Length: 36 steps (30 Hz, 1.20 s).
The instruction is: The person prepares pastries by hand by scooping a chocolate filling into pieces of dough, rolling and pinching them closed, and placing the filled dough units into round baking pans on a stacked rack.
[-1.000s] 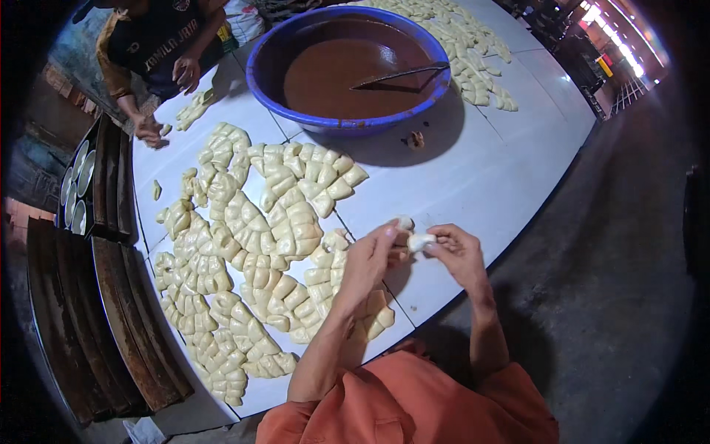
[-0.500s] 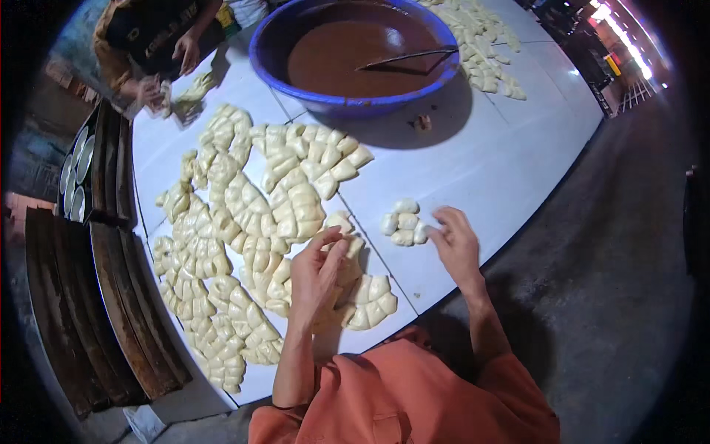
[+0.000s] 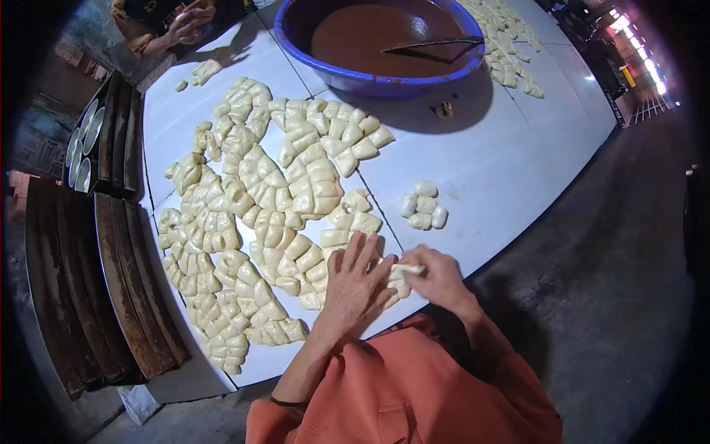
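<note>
Many pale, glossy dough pieces (image 3: 259,177) lie pressed together in a broad patch on the white tiled table (image 3: 488,177). My left hand (image 3: 351,292) rests on the near right end of this patch, palm down with fingers spread. Beside it, my right hand (image 3: 438,280) is closed on a dough piece (image 3: 406,271), pinching it at the patch's edge. The fingers partly cover that piece. A small cluster of dough balls (image 3: 424,206) sits apart, just beyond my right hand.
At the far side stands a large blue basin (image 3: 377,83) of brown liquid, a dark stick (image 3: 436,49) leaning in it. More dough (image 3: 506,48) lies right of it. Dark long trays (image 3: 63,288) and round tins (image 3: 90,137) flank the left. Another person's hand (image 3: 188,26) is at far left.
Both hands have come down to the near dough; my right hand moved left from beside the small cluster and took hold of a piece. The other person's hands drew back from the table.
</note>
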{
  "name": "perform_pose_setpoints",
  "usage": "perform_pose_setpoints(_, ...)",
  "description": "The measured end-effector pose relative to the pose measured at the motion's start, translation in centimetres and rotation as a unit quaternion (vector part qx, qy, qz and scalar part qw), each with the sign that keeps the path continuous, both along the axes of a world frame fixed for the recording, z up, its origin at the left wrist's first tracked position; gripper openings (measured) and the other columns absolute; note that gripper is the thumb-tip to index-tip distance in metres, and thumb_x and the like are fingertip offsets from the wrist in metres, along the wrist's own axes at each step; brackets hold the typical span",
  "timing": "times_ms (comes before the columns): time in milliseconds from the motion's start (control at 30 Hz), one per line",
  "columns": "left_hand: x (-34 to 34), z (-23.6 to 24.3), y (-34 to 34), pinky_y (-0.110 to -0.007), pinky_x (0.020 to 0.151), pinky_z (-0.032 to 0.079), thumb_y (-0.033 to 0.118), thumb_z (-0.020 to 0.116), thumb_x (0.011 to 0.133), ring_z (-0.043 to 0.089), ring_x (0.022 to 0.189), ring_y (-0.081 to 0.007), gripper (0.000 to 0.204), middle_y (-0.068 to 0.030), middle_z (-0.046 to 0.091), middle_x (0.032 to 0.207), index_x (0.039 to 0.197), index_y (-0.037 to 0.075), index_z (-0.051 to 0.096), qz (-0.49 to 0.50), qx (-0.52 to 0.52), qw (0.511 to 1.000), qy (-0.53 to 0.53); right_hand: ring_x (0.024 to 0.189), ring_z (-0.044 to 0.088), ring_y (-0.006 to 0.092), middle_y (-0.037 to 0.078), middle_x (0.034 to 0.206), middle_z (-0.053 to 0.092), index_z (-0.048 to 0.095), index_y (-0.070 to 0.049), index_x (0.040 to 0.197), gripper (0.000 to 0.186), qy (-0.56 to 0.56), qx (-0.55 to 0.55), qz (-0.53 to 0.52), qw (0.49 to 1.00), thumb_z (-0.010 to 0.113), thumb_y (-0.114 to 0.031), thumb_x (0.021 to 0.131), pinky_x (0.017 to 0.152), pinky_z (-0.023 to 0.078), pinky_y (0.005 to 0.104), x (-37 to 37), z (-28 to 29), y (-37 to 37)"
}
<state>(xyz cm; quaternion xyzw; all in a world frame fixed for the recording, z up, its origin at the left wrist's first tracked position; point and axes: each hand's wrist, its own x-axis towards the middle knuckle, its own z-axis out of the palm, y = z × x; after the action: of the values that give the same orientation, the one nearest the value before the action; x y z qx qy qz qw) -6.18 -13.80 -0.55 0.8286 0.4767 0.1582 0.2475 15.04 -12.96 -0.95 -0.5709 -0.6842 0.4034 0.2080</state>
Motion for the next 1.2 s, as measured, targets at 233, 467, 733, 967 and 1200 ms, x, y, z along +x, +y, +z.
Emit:
perform_pose_setpoints(233,0.6,1.4,-0.1,-0.059,0.107,0.024,0.040,0.072,0.081,0.030,0.139,-0.0386,0.054,-0.0165,0.038,0.147,0.126,0.013,0.059,0.020,0.007,0.999,0.038,0.075,0.069,0.0207,0.017,0.089,0.067,0.045,-0.007,0.106,0.019,0.385,-0.095,-0.272,0.877,0.054,-0.004,0.090,0.062,0.055,0.0282,5.2,3.3,1.6)
perform_pose_setpoints(467,3.1,3.1,3.9,-0.035,0.085,0.049,0.027,0.072,0.087,0.066,0.096,-0.0231,0.037,-0.0128,0.069,0.105,0.113,0.001,0.067,0.083,-0.256,0.892,-0.364,0.077,0.068,0.0162,0.013,0.094,0.069,0.045,-0.005,0.114,0.024,0.408,-0.170,-0.125,0.888,0.059,-0.006,0.094,0.064,0.055,0.0243,1.7,1.8,1.7)
perform_pose_setpoints(733,4.8,2.7,6.6,-0.028,0.076,0.052,0.014,0.065,0.093,0.064,0.092,-0.0134,0.037,-0.0115,0.067,0.109,0.126,-0.002,0.059,0.209,-0.254,0.787,-0.522,0.079,0.065,0.0120,0.004,0.088,0.066,0.062,-0.002,0.100,0.018,0.201,0.077,-0.144,0.966,0.071,-0.007,0.085,0.066,0.053,0.0267,0.8,2.6,6.1)
perform_pose_setpoints(967,8.2,2.8,11.8,-0.032,0.087,0.051,0.043,0.074,0.083,0.063,0.109,-0.0251,0.072,-0.0220,0.064,0.122,0.135,-0.002,0.051,0.062,0.058,0.813,-0.577,0.090,0.062,0.0121,0.004,0.095,0.062,0.057,-0.002,0.103,0.020,0.605,-0.120,-0.129,0.776,0.069,-0.003,0.087,0.082,0.049,0.0247,-3.1,9.4,9.2)
perform_pose_setpoints(1200,10.4,1.5,15.9,-0.026,0.087,0.050,0.018,0.066,0.094,0.060,0.106,-0.0134,0.063,-0.0155,0.058,0.127,0.146,0.001,0.035,0.150,-0.199,0.649,-0.719,0.080,0.060,0.0097,0.001,0.090,0.061,0.058,-0.007,0.099,0.012,0.555,-0.104,-0.094,0.820,0.065,-0.013,0.092,0.072,0.048,0.0238,-3.0,8.6,19.2)
